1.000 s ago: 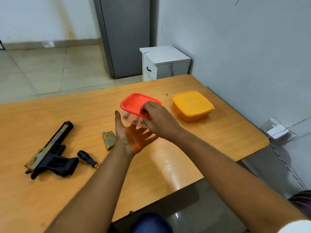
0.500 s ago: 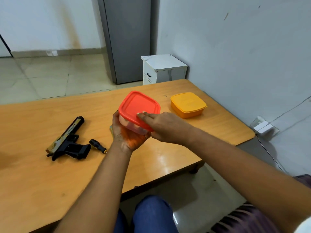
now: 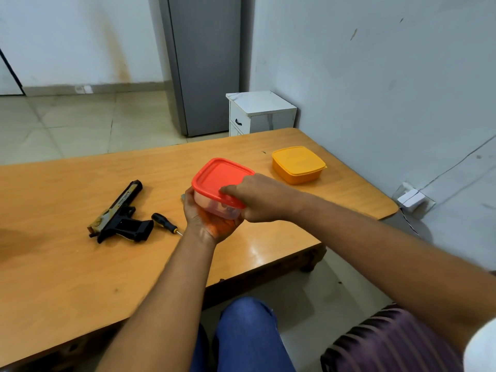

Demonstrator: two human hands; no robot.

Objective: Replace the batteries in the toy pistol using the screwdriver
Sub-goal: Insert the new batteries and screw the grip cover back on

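Observation:
A clear plastic box with a red lid [image 3: 218,177] is lifted off the wooden table [image 3: 67,264]. My left hand [image 3: 206,224] cups it from below. My right hand [image 3: 257,197] grips the near right edge of the lid, which sits on the box. Something small shows dimly through the clear wall. The black and tan toy pistol [image 3: 118,214] lies on its side at the left. The short black-handled screwdriver [image 3: 163,222] lies just right of its grip. A small part on the table is almost hidden behind my left hand.
A closed yellow box [image 3: 298,165] stands at the table's far right, close to the wall. A white bedside cabinet [image 3: 259,112] and a grey fridge [image 3: 206,63] stand beyond the table. My knee in blue trousers [image 3: 247,334] is below the table's near edge.
The red-lidded box went from the table into my left palm, drawn closer to me. My right hand stays on the lid's edge. The view has pulled back from the table.

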